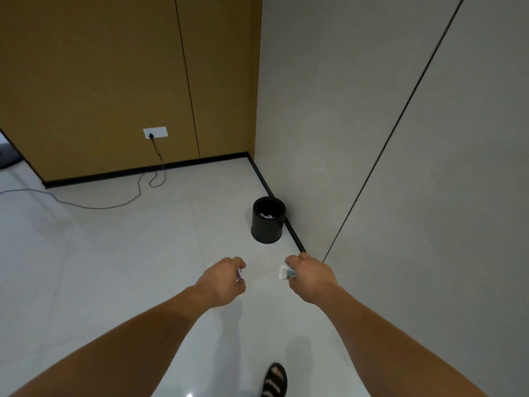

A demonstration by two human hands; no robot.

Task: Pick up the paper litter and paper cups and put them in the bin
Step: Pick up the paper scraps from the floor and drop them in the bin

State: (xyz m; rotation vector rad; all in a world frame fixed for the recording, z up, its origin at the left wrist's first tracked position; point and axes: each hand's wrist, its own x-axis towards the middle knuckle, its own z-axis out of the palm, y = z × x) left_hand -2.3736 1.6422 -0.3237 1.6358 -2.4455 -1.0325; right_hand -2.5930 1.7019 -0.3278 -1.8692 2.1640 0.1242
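Two hands are gripping litter: left hand point(221, 282) curling round crumpled paper point(240, 274), right hand point(310, 277) round a paper cup point(286, 272); black bin point(267, 224) is standing ahead across tiled floor point(143, 253), beside the skirting point(262, 179).

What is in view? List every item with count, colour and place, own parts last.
bin: 1, black, on floor by grey wall
paper in bin: some, white, inside
paper scrap: 1, white, in left grip
paper cup: 1, white and blue, seemingly squashed, in right grip
socket plate: 1, white, on ochre wall
cable: 1, dark, from socket across floor
sandal: 1, black, worn, bottom edge
left grip: 1, bare, curled round scrap
right grip: 1, bare, curled round cup
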